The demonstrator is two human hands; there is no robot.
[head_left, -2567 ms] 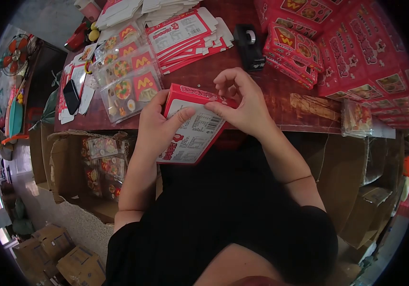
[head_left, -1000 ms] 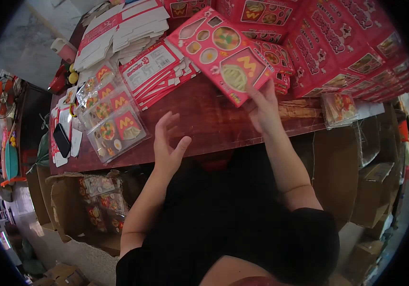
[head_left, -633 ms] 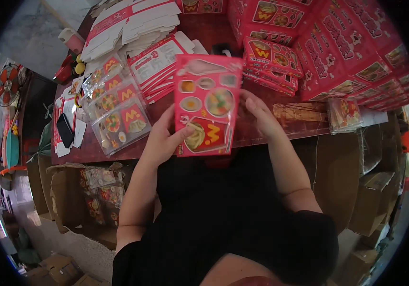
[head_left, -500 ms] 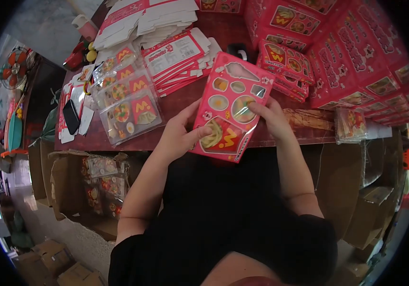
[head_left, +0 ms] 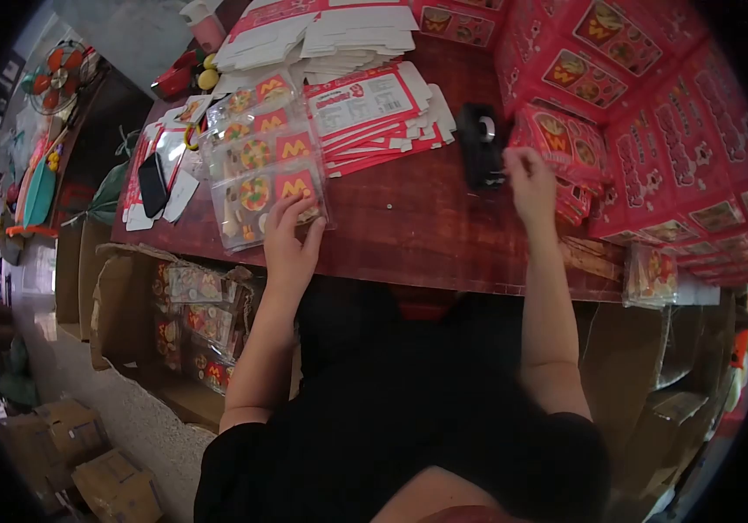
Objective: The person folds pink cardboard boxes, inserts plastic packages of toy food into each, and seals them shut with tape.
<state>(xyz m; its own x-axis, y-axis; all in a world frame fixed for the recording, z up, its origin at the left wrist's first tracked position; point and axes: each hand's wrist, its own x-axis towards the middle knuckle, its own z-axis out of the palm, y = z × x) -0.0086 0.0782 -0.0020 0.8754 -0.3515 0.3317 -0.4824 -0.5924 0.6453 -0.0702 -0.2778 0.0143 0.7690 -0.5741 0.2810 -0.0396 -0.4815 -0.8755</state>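
My left hand [head_left: 291,242] rests with its fingers apart on the near edge of the clear plastic packs [head_left: 254,193], which show red and yellow printed pictures. Beside the black tape dispenser [head_left: 479,144], my right hand [head_left: 532,187] has thumb and fingers pinched together; whatever is between them is too small to make out. Just behind that hand lies a stack of pink printed boxes [head_left: 565,144].
Flat pink-and-white cartons [head_left: 374,105] lie behind the packs. Tall pink printed boxes [head_left: 679,148] stand at the right. A phone [head_left: 153,185] lies at the left. An open cardboard box [head_left: 134,305] with more packs sits below the table edge.
The pink box has left both hands, and a box now lies on top of the right stack. My left hand moved left onto the packs; my right hand moved beside the tape dispenser.
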